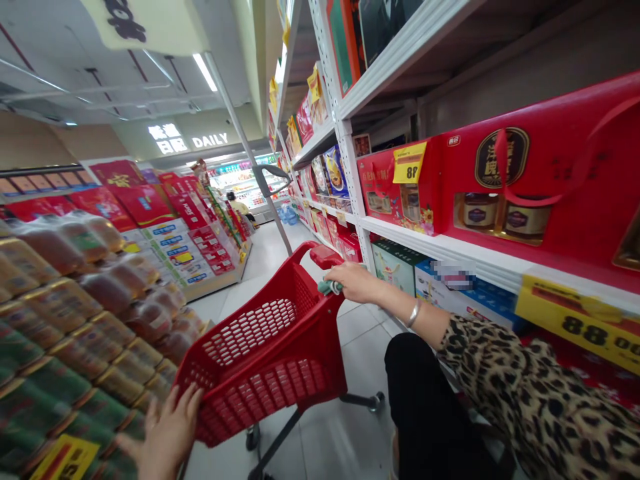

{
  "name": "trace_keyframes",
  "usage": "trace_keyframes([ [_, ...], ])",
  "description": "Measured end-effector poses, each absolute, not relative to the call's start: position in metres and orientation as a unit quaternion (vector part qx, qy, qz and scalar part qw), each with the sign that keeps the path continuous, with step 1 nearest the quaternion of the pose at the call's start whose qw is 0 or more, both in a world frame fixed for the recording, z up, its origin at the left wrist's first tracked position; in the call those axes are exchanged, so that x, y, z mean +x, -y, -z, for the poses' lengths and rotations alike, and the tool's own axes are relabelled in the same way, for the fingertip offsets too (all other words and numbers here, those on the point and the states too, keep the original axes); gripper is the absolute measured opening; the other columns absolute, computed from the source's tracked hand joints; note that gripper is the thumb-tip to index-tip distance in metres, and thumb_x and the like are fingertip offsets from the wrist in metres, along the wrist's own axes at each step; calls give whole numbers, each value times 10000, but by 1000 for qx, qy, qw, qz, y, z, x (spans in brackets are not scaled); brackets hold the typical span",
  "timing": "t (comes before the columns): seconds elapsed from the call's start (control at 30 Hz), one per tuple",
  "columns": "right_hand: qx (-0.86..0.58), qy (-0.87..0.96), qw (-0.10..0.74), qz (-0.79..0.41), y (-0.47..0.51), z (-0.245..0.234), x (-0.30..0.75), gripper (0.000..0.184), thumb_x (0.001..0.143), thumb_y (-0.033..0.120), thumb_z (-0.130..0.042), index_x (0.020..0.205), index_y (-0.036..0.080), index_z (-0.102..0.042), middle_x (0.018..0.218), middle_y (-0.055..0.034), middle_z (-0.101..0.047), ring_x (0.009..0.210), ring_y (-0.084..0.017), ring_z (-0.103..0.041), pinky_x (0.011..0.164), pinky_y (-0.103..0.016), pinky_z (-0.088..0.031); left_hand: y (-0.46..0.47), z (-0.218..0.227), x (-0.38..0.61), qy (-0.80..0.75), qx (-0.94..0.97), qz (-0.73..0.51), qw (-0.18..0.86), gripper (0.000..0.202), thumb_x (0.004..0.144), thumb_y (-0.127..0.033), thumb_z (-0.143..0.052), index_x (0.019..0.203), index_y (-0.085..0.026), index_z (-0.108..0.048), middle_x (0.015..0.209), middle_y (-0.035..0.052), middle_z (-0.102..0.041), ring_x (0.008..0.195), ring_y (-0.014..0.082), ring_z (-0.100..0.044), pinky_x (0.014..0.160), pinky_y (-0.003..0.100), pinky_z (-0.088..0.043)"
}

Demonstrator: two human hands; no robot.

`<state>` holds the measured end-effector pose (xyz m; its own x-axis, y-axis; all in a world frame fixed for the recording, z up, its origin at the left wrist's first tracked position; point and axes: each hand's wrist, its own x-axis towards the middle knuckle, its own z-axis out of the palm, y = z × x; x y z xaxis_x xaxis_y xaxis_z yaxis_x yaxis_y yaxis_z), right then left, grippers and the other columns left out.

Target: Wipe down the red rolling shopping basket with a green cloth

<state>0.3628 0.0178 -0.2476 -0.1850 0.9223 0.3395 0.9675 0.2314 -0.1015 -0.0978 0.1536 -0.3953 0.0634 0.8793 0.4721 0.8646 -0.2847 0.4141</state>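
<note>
A red plastic shopping basket [260, 360] sits tilted on a wheeled trolley frame in a store aisle. My left hand [165, 433] is at the bottom left, with its fingers spread flat against the basket's near corner. My right hand [356, 280] reaches in from the right in a leopard-print sleeve with a silver bracelet. It is closed on a small teal cloth [329, 288] pressed to the basket's far rim, just below the red handle grip [325, 256]. I can see nothing inside the basket.
White shelves on the right hold red gift boxes [550, 180] with yellow price tags [409, 163]. Shrink-wrapped drink packs [75, 300] are stacked on the left. The trolley's grey handle pole [250, 147] rises ahead. Grey tiled floor [345, 427] runs down the aisle, with a person [235, 200] far off.
</note>
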Motion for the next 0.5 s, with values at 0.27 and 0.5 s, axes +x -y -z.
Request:
trace_keyframes([
  [0.27, -552, 800, 233, 38, 1, 261, 282, 407, 812, 39, -562, 1172, 188, -676, 1157, -74, -719, 1019, -229, -633, 881, -357, -394, -88, 384, 62, -470, 716, -506, 101, 514, 926, -469, -425, 1329, -195, -590, 1392, 162, -609, 1350, 291, -518, 1200, 512, -322],
  [0.5, -445, 833, 316, 89, 18, 275, 261, 486, 831, 45, -559, 1274, 226, -643, 1349, -55, -662, 1096, -214, -572, 971, -377, -383, -66, 391, 103, -468, 680, -553, 112, 543, 986, -423, -195, 1197, -207, -647, 1305, 140, -650, 1369, 300, -470, 1239, 579, -176],
])
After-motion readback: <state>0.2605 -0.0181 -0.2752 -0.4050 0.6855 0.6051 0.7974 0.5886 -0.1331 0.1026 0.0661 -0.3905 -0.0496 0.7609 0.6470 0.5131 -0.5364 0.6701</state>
